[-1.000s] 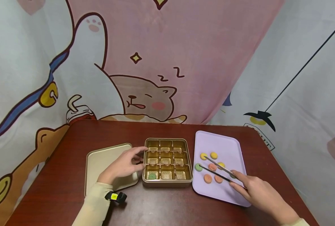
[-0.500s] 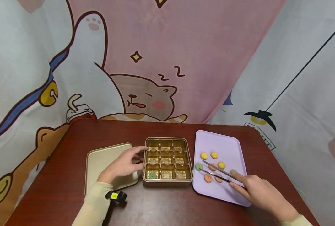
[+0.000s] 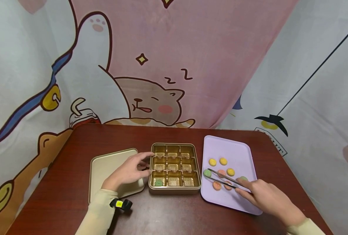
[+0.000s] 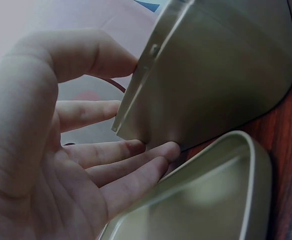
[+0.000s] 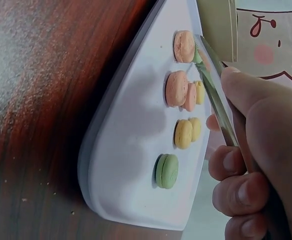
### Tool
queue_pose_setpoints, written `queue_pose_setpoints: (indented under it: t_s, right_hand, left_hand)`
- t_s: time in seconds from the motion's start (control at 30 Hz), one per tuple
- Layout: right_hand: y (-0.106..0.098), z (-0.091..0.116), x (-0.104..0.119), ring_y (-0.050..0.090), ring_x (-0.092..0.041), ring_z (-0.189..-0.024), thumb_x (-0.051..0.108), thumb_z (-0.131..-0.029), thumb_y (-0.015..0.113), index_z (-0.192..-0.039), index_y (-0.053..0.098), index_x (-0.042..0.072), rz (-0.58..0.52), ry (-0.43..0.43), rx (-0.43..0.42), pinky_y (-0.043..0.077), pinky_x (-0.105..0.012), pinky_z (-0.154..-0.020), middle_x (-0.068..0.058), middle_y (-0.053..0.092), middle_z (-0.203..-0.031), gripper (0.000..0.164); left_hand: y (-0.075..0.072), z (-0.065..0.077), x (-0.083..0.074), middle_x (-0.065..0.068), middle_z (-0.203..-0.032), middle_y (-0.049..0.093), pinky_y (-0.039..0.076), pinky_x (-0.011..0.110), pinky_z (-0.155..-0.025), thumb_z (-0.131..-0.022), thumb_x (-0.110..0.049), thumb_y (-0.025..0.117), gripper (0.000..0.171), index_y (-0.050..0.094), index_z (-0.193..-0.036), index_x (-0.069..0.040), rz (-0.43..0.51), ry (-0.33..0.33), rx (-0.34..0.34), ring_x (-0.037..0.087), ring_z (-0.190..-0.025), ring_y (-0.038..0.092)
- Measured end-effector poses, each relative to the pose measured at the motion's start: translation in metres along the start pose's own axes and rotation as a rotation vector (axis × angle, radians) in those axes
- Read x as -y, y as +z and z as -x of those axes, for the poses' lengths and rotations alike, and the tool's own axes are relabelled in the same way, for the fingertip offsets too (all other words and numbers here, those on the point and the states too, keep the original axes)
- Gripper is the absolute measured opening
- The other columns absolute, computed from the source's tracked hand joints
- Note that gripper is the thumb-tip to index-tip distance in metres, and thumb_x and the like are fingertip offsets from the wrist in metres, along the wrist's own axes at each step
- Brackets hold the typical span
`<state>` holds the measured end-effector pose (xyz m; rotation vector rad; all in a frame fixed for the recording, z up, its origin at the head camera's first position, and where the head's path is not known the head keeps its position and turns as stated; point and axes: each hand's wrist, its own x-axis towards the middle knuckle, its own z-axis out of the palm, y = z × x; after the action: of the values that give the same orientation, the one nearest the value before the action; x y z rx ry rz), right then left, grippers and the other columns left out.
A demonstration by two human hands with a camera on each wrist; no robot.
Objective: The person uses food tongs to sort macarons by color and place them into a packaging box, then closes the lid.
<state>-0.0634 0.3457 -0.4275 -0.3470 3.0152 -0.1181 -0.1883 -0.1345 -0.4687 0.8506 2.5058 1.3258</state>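
Note:
My left hand rests on the left side of a gold tin, thumb and fingertips touching its rim and wall. The tin has a gold insert with several square compartments; a green macaron lies in the front left one. In my right hand I hold metal tongs over a lilac tray. The tong tips stand on both sides of a green macaron at the tray's left edge; whether they grip it I cannot tell. Pink macarons lie under and beside the tong arms.
Yellow macarons lie farther back on the tray, and another green macaron lies near my right hand. A pale gold lid lies left of the tin, partly under my left hand. A printed cloth hangs behind the table.
My right hand has moved the tongs from above the yellow and green macarons slightly left and down, so the tips now flank the green one. My left hand stays on the tin.

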Motion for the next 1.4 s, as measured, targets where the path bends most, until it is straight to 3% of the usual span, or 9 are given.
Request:
queue_pose_setpoints:
  t_s: [0.33,0.7,1.03,1.2,1.4]
  right_hand:
    - [-0.001,-0.003,0.004,0.047,-0.005,-0.06,0.056,-0.099,0.065,-0.126,0.076,0.017,0.01,0.013,0.011,0.04,-0.028,-0.051,0.011,0.055,-0.064,0.049]
    - [0.003,-0.003,0.004,0.054,-0.004,-0.061,0.05,-0.098,0.07,-0.125,0.077,0.015,-0.006,0.015,-0.002,0.045,-0.031,-0.049,0.006,0.07,-0.075,0.045]
    - [0.007,-0.002,0.004,0.052,-0.004,-0.064,0.045,-0.098,0.07,-0.13,0.075,0.011,-0.036,0.067,0.062,0.045,-0.028,-0.052,0.007,0.07,-0.081,0.046]
    - [0.012,0.0,0.002,0.049,-0.002,-0.063,0.048,-0.099,0.069,-0.13,0.075,0.011,-0.051,0.054,0.023,0.044,-0.025,-0.051,0.01,0.069,-0.078,0.048]
    - [0.012,0.003,0.002,0.055,0.0,-0.064,0.049,-0.099,0.07,-0.128,0.076,0.011,-0.041,0.023,-0.079,0.047,-0.026,-0.05,0.002,0.078,-0.088,0.048]
  left_hand:
    - [-0.001,0.0,0.0,0.018,-0.142,0.06,0.061,0.043,-0.099,-0.091,-0.01,0.076,0.065,0.051,-0.152,-0.006,-0.002,0.005,0.001,0.032,-0.112,0.071]
    - [-0.001,0.0,-0.001,0.017,-0.14,0.061,0.061,0.043,-0.099,-0.091,-0.01,0.076,0.065,0.051,-0.151,-0.005,-0.004,0.009,-0.002,0.033,-0.113,0.071]
    - [0.0,0.0,-0.001,0.018,-0.143,0.06,0.061,0.044,-0.099,-0.091,-0.009,0.076,0.065,0.051,-0.152,-0.004,-0.004,0.01,0.001,0.033,-0.113,0.07]
    - [0.001,0.0,-0.003,0.018,-0.143,0.06,0.061,0.044,-0.1,-0.091,-0.009,0.076,0.066,0.051,-0.152,-0.004,-0.007,0.008,0.001,0.033,-0.113,0.07]
    - [0.0,0.0,-0.002,0.018,-0.143,0.06,0.061,0.044,-0.1,-0.091,-0.01,0.076,0.067,0.05,-0.152,-0.005,-0.012,0.004,-0.001,0.032,-0.113,0.07]
